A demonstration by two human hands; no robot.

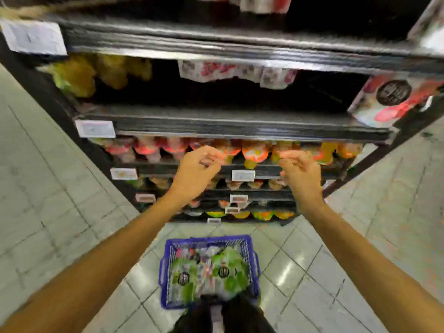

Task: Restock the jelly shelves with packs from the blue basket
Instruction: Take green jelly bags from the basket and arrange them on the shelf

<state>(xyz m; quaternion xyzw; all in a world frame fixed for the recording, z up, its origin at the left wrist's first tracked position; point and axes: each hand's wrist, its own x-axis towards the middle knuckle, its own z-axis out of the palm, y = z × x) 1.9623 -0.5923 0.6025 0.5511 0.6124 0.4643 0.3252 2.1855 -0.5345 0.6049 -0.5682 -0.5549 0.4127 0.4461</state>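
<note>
Left hand (pixel 197 174): raised before the shelves (pixel 240 126), fingers loosely curled, nothing visible in them; view blurred.
Right hand (pixel 300 175): raised level with the left, apart from it, fingers loosely curled, nothing held.
Basket (pixel 209 238): blue, on the tile floor (pixel 60 212) below the hands, near the foot of the shelves.
Packs (pixel 228 265): green-and-white, heaped in the basket.
Jelly row (pixel 254 152): red and orange, on the shelf just behind the fingertips.
Large pack (pixel 389 99): tilted, at the right end of the shelf above.
Price tag (pixel 243 175): white, on the shelf edge between the hands.
</note>
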